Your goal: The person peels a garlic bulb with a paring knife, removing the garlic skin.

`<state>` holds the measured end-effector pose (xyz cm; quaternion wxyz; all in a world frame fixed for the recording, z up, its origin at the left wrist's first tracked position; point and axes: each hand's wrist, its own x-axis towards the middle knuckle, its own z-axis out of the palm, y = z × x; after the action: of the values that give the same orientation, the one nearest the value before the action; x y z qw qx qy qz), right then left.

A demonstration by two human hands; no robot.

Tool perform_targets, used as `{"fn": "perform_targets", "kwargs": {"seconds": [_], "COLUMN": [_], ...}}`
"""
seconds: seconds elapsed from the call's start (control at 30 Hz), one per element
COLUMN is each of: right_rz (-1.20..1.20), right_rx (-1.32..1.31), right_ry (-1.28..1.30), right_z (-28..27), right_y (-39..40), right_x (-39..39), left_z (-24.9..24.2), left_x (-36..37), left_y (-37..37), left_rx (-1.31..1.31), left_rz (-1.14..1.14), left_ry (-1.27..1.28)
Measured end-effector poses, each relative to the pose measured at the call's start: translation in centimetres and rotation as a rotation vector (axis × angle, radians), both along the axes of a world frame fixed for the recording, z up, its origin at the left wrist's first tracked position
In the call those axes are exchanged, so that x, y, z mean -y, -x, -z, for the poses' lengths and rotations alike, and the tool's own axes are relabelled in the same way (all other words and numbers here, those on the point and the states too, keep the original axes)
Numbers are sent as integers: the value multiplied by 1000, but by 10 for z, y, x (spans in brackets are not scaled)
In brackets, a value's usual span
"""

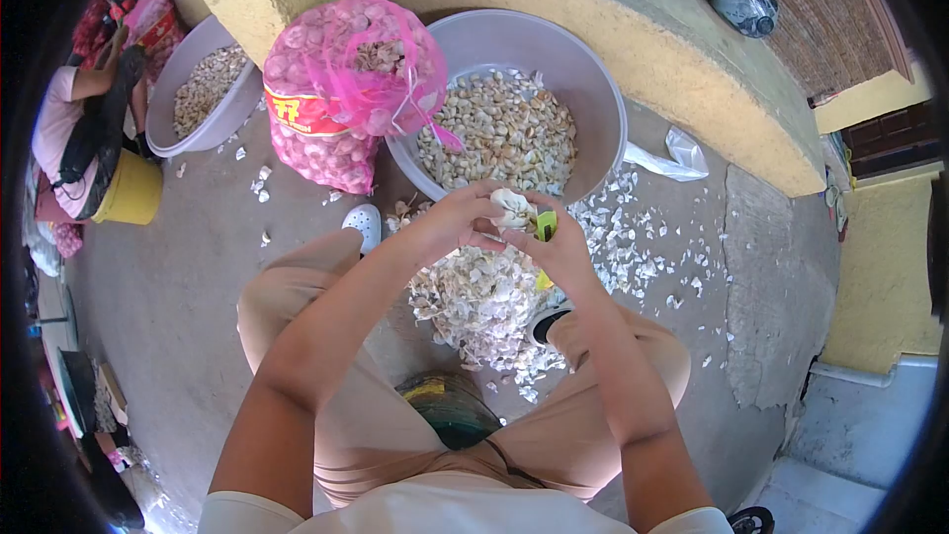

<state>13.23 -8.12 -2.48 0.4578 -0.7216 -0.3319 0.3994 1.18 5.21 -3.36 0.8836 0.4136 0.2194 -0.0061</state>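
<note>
Between my hands is a whitish garlic bulb [513, 208], its papery skin loose. The fingers of my left hand [465, 216] close around the bulb's left side. My right hand [556, 245] meets it from the right, fingers curled around a small yellow-green tool [546, 225]; its blade or tip, if any, is hidden. Right beneath my hands a heap of garlic skins [484, 302] lies on the ground between my feet. Just beyond stands a wide lilac-grey tub [605, 89] with many loose garlic cloves [509, 129] in it.
A pink mesh sack of garlic [326, 89] leans by the tub. Farther left, a second tub [163, 133] holds cloves, near a person [84, 109] seated on a yellow bucket [133, 188]. A low curved wall [633, 49] runs behind. Skin scraps and a clear plastic bag [682, 156] lie rightward.
</note>
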Motion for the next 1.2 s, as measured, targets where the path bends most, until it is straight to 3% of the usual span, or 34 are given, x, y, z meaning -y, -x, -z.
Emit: {"fn": "perform_targets", "kwargs": {"seconds": [0.1, 0.2, 0.3, 0.4, 0.6, 0.8, 1.0, 1.1, 1.2], "right_rz": [-19, -43, -65, -86, -201, -268, -308, -328, -340], "right_rx": [15, 80, 170, 203, 231, 257, 298, 280, 259], "right_ry": [-12, -19, 44, 44, 33, 81, 29, 46, 84], "right_z": [2, 6, 1, -6, -9, -19, -17, -18, -19], "right_y": [-2, -5, -6, -5, -8, -5, -3, -4, -5], "right_x": [1, 2, 2, 1, 2, 2, 3, 2, 2], "left_z": [2, -2, -3, -17, -26, -19, -11, -4, -11], "left_x": [1, 4, -8, -10, -9, -6, -3, -8, -8], "left_y": [0, 0, 3, 7, 10, 9, 7, 5, 6], "left_rx": [-44, -118, 95, -14, 64, 71, -58, -217, -223], "left_rz": [-33, -66, -207, -74, 15, 74, 49, 49, 158], "left_ry": [17, -699, -1170, -974, -1176, -1169, -948, -636, -799]}}
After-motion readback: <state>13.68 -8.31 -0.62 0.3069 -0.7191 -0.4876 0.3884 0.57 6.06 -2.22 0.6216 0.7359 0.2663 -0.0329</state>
